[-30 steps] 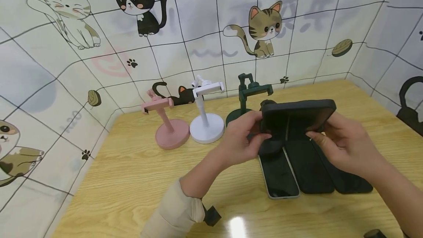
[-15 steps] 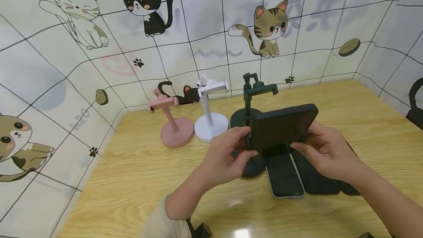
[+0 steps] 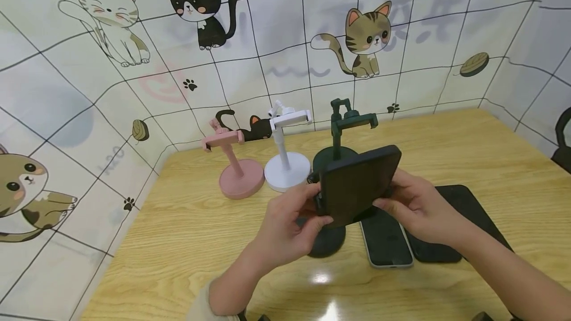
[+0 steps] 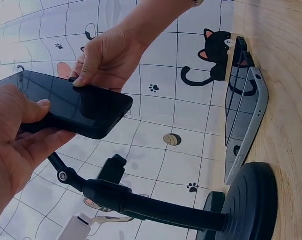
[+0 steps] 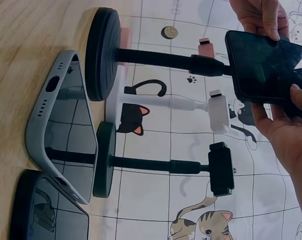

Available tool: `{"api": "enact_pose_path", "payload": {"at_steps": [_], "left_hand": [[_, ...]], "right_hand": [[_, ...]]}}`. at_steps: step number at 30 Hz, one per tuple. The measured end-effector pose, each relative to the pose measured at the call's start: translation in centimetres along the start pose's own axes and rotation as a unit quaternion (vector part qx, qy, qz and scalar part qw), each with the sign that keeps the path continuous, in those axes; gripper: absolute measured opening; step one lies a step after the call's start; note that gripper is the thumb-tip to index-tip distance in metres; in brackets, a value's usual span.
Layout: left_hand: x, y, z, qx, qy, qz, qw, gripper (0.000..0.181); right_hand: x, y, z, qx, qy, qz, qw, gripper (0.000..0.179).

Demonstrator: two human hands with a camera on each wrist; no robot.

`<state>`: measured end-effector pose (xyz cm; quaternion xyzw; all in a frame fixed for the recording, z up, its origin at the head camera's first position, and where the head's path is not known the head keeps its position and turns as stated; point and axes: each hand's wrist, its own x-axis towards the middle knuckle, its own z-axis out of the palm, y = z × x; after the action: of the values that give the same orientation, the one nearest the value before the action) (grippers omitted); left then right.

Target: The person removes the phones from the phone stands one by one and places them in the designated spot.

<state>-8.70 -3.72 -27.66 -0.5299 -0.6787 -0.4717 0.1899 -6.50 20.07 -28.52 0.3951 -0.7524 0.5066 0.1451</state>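
A black phone (image 3: 361,189) is held sideways above the table at the top of a black phone stand (image 4: 166,209). My left hand (image 3: 285,229) grips its left end, thumb on the screen side and fingers behind. At the other end, my right hand (image 3: 415,207) pinches the lower edge the same way. The stand's round base (image 5: 102,55) is upright on the tabletop, left of a phone with a silver edge (image 3: 387,242). Both hands and the phone hide most of the stand's clamp.
Pink (image 3: 241,177), white (image 3: 287,170) and dark green (image 3: 343,125) phone stands line the back of the wooden table (image 3: 178,241). Black phones (image 3: 468,207) lie to the right of the silver-edged one. A cat-patterned cloth (image 3: 276,28) hangs behind.
Both hands have brought the black stand and phone left and nearer, off the row of flat phones. The held phone's right end has turned and tilted up. The head view has shifted slightly.
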Motion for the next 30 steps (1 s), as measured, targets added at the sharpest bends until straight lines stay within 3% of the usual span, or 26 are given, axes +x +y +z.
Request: {"api": "enact_pose_path", "payload": {"at_steps": [6,11,19,23,26,30], "left_hand": [[-0.3,-0.1,-0.2,-0.016,-0.006,-0.005,0.9998,0.040],[-0.3,-0.2,-0.4,-0.026,-0.024,-0.032,0.9989,0.039],[0.1,-1.0,-0.9,-0.032,-0.038,-0.048,0.9976,0.036],[0.2,-1.3,-1.2,-0.033,-0.049,-0.057,0.9967,0.036],[0.3,-1.5,-1.6,-0.025,-0.058,-0.051,0.9967,0.036],[0.5,-2.2,-2.2,0.007,-0.051,-0.020,0.9985,0.042]], "right_hand": [[0.1,0.3,0.1,0.004,-0.011,0.003,0.9999,0.049],[0.0,0.5,0.4,0.025,-0.011,0.001,0.9996,0.049],[0.0,0.5,0.7,-0.013,0.003,0.020,0.9997,0.051],[0.2,0.6,0.7,-0.003,0.003,0.022,0.9998,0.051],[0.3,0.4,0.7,0.006,0.000,0.022,0.9997,0.052],[0.5,-0.1,0.8,-0.013,0.010,0.027,0.9995,0.057]]}}
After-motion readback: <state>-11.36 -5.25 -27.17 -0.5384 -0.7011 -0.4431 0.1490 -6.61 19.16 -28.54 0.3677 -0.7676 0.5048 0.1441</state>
